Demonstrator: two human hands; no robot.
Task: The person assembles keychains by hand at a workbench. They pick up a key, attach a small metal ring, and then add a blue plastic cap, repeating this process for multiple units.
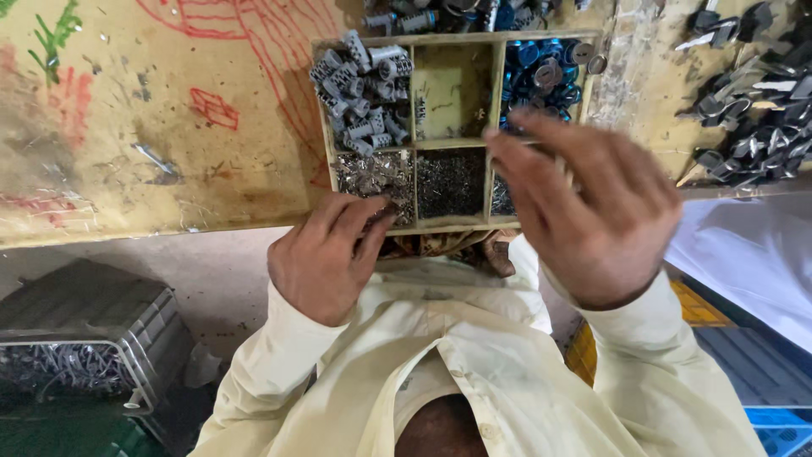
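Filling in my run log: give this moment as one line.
left hand: fingertips in shiny-bits compartment | right hand: raised over divided tray, pinching something small | grey cylinders top-left

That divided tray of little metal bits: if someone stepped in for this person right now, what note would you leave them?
Left hand: fingertips in the tray's near-left compartment, on the small shiny metal pieces; whether it grips any is hidden.
Right hand: raised above the tray's right side, fingers pinched on a small part I cannot make out.
Wooden tray sits at the bench edge: grey ribbed cylinders far left, blue caps far right, far middle compartment nearly bare, fine dark bits near middle.
A pile of dark metal parts lies to the right.
Finished pieces: none I can tell. What is left: cannot be judged.
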